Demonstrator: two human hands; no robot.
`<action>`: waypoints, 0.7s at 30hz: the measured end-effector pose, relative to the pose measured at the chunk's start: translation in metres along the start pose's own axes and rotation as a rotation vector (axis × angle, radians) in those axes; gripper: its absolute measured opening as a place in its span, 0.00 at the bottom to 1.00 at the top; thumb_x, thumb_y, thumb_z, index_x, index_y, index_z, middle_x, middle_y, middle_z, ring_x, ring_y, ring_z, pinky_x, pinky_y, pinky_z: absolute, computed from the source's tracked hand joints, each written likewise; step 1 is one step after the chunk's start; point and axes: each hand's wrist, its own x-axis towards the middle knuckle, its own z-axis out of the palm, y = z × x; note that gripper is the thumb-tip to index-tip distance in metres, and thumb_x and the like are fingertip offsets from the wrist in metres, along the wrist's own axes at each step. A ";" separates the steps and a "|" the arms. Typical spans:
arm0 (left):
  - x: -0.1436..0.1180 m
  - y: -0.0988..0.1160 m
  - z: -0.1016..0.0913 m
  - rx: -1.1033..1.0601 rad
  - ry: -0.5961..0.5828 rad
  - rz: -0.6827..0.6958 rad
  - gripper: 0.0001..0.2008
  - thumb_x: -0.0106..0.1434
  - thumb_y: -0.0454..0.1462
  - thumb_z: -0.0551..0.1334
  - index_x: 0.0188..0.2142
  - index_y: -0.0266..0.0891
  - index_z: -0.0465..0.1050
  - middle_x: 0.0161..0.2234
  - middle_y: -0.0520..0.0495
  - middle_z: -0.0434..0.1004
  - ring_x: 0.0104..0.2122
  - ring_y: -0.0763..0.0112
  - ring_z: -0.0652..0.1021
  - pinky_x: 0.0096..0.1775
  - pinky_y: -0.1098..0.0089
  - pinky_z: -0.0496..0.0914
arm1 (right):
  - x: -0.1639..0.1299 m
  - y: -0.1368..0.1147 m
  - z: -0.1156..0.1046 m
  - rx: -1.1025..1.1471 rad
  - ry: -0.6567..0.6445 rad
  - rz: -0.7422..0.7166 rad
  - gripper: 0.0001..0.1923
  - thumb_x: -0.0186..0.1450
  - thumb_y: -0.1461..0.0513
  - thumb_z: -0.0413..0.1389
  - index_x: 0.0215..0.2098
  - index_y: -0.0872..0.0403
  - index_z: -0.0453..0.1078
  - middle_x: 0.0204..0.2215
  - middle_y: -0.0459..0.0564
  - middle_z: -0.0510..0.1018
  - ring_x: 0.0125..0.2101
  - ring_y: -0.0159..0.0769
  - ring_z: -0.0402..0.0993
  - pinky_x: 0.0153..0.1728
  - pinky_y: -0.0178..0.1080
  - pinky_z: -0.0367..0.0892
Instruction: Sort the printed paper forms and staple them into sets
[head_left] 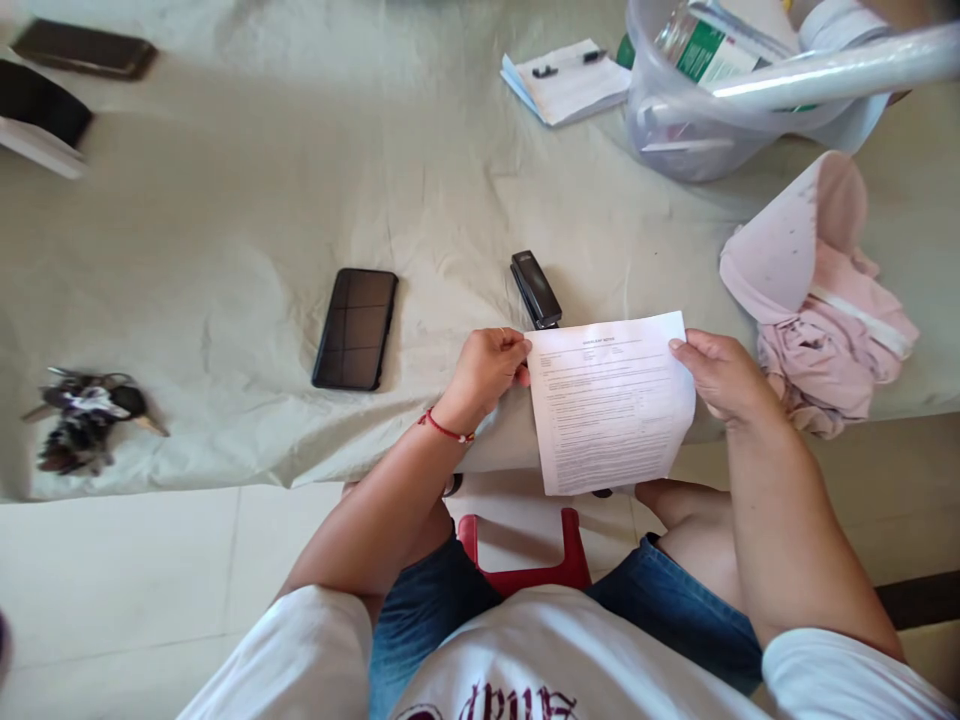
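A printed sheet of paper (611,410) is stretched between my two hands at the table's near edge, its lower part hanging past the edge. My left hand (491,368), with a red bracelet on the wrist, pinches the sheet's upper left corner. At the upper right side, my right hand (720,372) grips it between thumb and fingers. Just beyond the paper's top edge lies a black stapler (535,288). To the left of my left hand, a black smartphone (355,329) rests face up on the cloth.
A clear plastic tub (690,150) holding a bottle and a plastic-wrapped roll stands far right. Near it are a paper pad (566,85) with a pen and a bundle of pink fabric (832,330). Keys (90,415) and a dark phone (84,48) lie left. Below is a red stool (532,578).
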 end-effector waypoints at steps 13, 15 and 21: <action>0.000 -0.001 0.000 -0.030 -0.034 0.012 0.11 0.71 0.30 0.61 0.31 0.36 0.75 0.16 0.52 0.73 0.18 0.76 0.71 0.23 0.74 0.54 | 0.004 -0.012 0.011 0.235 0.111 0.016 0.22 0.54 0.43 0.72 0.34 0.47 0.75 0.30 0.48 0.83 0.34 0.44 0.81 0.38 0.45 0.77; 0.000 -0.003 0.000 -0.017 -0.025 0.032 0.10 0.71 0.31 0.61 0.31 0.37 0.75 0.16 0.52 0.73 0.18 0.75 0.72 0.24 0.73 0.56 | 0.005 -0.012 0.011 0.193 0.110 0.024 0.23 0.54 0.41 0.71 0.34 0.47 0.75 0.29 0.48 0.82 0.32 0.44 0.81 0.35 0.45 0.77; 0.003 -0.012 -0.003 0.046 -0.022 0.121 0.08 0.70 0.33 0.61 0.34 0.38 0.77 0.16 0.53 0.73 0.20 0.73 0.73 0.26 0.73 0.59 | 0.012 -0.009 0.011 0.215 0.124 0.043 0.26 0.51 0.40 0.74 0.33 0.47 0.74 0.27 0.46 0.80 0.28 0.40 0.76 0.29 0.42 0.74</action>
